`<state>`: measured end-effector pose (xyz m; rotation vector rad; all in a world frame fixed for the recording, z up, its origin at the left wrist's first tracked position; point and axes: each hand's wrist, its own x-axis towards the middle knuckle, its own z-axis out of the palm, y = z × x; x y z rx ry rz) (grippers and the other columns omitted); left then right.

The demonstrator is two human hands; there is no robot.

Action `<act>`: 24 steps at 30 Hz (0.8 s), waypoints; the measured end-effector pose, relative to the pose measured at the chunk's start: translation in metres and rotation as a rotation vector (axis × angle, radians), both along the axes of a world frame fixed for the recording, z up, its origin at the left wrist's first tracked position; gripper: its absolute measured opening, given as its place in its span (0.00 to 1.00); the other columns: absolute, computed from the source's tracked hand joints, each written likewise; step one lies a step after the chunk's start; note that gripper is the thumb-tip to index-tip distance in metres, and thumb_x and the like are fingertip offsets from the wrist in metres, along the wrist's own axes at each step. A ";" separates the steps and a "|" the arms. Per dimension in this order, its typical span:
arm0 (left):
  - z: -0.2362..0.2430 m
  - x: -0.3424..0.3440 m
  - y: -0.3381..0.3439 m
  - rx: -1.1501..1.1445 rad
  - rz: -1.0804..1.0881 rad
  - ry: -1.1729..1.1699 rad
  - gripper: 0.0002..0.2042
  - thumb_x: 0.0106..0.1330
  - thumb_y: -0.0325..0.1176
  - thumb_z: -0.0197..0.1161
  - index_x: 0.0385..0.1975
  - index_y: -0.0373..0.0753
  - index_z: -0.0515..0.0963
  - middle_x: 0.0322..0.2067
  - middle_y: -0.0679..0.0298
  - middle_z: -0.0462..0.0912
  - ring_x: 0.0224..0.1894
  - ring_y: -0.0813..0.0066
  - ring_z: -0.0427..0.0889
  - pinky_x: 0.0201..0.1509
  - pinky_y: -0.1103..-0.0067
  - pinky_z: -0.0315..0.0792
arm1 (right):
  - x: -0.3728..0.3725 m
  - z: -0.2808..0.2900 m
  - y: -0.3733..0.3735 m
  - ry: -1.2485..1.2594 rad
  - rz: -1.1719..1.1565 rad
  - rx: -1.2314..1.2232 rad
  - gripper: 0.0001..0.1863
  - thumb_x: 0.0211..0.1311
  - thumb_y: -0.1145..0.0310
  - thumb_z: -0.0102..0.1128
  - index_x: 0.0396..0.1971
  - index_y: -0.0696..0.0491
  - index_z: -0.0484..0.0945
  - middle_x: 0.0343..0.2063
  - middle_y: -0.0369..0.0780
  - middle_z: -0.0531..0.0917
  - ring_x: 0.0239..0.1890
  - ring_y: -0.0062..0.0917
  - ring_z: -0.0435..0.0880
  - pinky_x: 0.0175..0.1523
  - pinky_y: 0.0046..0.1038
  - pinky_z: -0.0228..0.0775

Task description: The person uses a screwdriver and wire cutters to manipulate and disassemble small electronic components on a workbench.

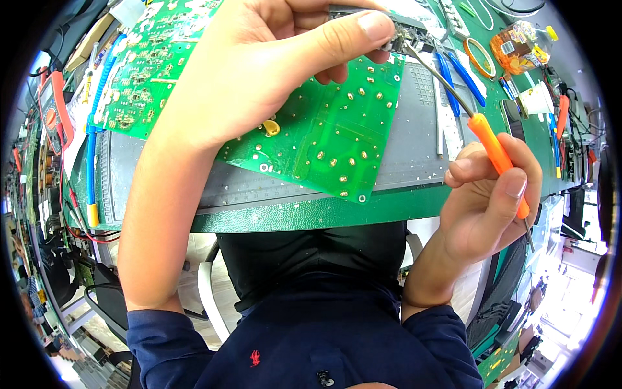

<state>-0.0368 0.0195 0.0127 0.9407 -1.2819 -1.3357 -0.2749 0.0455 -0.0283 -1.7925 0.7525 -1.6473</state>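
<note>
My left hand (272,65) grips a dark part with small components (407,37) at the top centre, thumb across it. A large green circuit board (324,136) lies beneath that hand on a grey mat (414,155); the board's far left part carries many small components, and my hand hides some of it. My right hand (486,194), at the right, is closed around the orange handle of a screwdriver (492,149). The screwdriver's long thin shaft runs up to the part in my left hand, its tip at or very near it.
Blue-handled pliers (461,78), a tape roll (479,59), an orange container (518,45) and a white cup (536,99) lie at the right. A red multimeter (55,110) with leads and a blue tool (94,162) lie left. The green bench edge (272,217) crosses above my lap.
</note>
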 end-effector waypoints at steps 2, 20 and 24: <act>-0.006 0.004 -0.003 -0.037 -0.039 0.040 0.18 0.69 0.34 0.66 0.54 0.31 0.78 0.33 0.65 0.85 0.29 0.85 0.78 0.31 0.89 0.70 | -0.001 0.000 -0.001 0.000 0.012 0.004 0.23 0.78 0.61 0.42 0.53 0.68 0.72 0.24 0.48 0.82 0.21 0.25 0.76 0.27 0.23 0.68; 0.003 -0.002 0.004 0.033 0.018 -0.004 0.18 0.69 0.34 0.66 0.53 0.30 0.78 0.31 0.66 0.84 0.29 0.86 0.77 0.31 0.89 0.70 | 0.003 0.002 0.000 -0.009 -0.013 0.020 0.23 0.77 0.61 0.44 0.51 0.69 0.73 0.23 0.47 0.81 0.21 0.24 0.77 0.27 0.23 0.69; -0.008 0.005 -0.001 -0.016 -0.045 0.057 0.17 0.69 0.33 0.66 0.53 0.30 0.78 0.33 0.65 0.85 0.30 0.86 0.78 0.32 0.88 0.70 | 0.006 0.006 0.002 0.014 -0.051 0.038 0.22 0.77 0.62 0.45 0.50 0.69 0.74 0.23 0.48 0.82 0.22 0.25 0.78 0.28 0.23 0.69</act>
